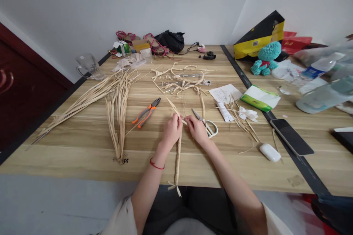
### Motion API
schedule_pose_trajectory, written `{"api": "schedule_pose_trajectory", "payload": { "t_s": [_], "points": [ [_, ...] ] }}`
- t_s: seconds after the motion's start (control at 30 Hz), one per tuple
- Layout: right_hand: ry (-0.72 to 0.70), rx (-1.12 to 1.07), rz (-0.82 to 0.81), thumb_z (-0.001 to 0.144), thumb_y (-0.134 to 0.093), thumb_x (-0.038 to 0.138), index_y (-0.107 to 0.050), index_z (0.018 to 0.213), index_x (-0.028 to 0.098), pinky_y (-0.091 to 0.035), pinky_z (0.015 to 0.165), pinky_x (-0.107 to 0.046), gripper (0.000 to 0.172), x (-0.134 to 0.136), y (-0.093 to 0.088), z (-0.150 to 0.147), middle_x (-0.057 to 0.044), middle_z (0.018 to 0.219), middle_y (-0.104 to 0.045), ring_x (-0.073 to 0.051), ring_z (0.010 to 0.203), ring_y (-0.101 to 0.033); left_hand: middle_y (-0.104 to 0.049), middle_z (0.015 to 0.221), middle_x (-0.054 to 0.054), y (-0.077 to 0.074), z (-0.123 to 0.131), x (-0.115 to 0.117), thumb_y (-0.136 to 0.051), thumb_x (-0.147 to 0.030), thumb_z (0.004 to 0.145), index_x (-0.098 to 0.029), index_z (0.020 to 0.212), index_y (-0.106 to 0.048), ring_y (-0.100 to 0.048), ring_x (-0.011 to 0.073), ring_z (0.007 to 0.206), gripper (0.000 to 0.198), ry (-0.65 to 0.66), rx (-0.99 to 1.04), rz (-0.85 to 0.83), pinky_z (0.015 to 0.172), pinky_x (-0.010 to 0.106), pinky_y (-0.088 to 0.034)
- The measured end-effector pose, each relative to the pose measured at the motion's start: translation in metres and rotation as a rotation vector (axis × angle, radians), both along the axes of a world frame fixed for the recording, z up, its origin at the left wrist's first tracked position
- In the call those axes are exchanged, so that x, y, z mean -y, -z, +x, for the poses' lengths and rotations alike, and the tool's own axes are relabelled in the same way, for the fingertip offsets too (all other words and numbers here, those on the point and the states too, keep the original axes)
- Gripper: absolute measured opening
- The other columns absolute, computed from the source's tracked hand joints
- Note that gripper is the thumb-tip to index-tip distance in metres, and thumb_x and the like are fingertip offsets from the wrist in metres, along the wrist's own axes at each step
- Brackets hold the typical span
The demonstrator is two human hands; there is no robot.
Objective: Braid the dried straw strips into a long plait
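Observation:
A raffia-wrapped stem points toward me, its frayed near end hanging over the table edge. My left hand is closed in a pinch around its upper part. Close beside it, my right hand pinches a pale flat strip that meets the stem between the hands. A longer strand runs from my left hand toward wrapped branch pieces farther back. White-handled scissors lie just right of my right hand. Pliers with orange and grey handles rest to the left.
Bundles of straw-coloured strips spread across the left. A glass mug stands behind them. Right of my hands are a paper note, loose strip scraps, a white case and a phone. A turquoise crocheted bear sits farther back.

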State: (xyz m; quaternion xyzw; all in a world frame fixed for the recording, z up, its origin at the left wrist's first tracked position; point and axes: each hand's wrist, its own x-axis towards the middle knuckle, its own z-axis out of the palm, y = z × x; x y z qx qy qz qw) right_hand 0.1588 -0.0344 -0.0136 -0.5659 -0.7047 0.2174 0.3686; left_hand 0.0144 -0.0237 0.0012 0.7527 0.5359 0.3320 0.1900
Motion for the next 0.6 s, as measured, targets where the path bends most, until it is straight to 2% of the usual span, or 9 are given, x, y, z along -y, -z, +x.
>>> {"api": "schedule_pose_trajectory", "payload": {
  "t_s": [0.27,0.4,0.5,0.6],
  "points": [
    [-0.002,-0.015,0.004,0.093,-0.037,0.032,-0.059,0.094,0.020,-0.045,0.068,-0.031,0.025,-0.0013,0.0030,0.0000,-0.005,0.076,-0.066,-0.020,0.068,-0.061,-0.067,0.087,0.007,-0.0008,0.0000,0.0003,-0.039,-0.023,0.091,-0.019,0.098,-0.049,-0.064,0.0180,0.078,0.013,0.026,-0.015,0.029,0.062,0.025,-0.043],
    [-0.024,-0.108,0.015,0.092,-0.040,0.033,-0.060,0.093,0.021,-0.047,0.071,-0.034,0.023,-0.0022,0.0023,-0.0012,-0.005,0.083,-0.066,-0.021,0.073,-0.061,-0.067,0.089,0.008,-0.0004,0.0007,0.0009,-0.038,-0.024,0.092,-0.019,0.097,-0.050,-0.064,0.0187,0.079,0.013,0.003,0.001,0.024,0.065,0.026,-0.044],
    [-0.058,-0.237,-0.033,0.090,-0.043,0.036,-0.060,0.091,0.021,-0.048,0.066,-0.033,0.023,-0.0015,0.0005,-0.0029,-0.004,0.075,-0.064,-0.019,0.064,-0.058,-0.066,0.089,0.008,0.0014,0.0010,-0.0006,-0.038,-0.022,0.091,-0.019,0.097,-0.049,-0.063,0.0183,0.083,0.013,0.012,0.117,0.000,0.070,0.028,-0.046],
    [-0.097,-0.384,-0.140,0.088,-0.047,0.044,-0.059,0.088,0.020,-0.047,0.054,-0.029,0.027,-0.0002,-0.0005,-0.0047,-0.001,0.064,-0.058,-0.015,0.051,-0.052,-0.064,0.091,0.007,0.0066,0.0012,-0.0052,-0.039,-0.020,0.090,-0.020,0.097,-0.048,-0.062,0.0156,0.086,0.012,0.004,0.313,-0.052,0.076,0.027,-0.048]
  ]
}}
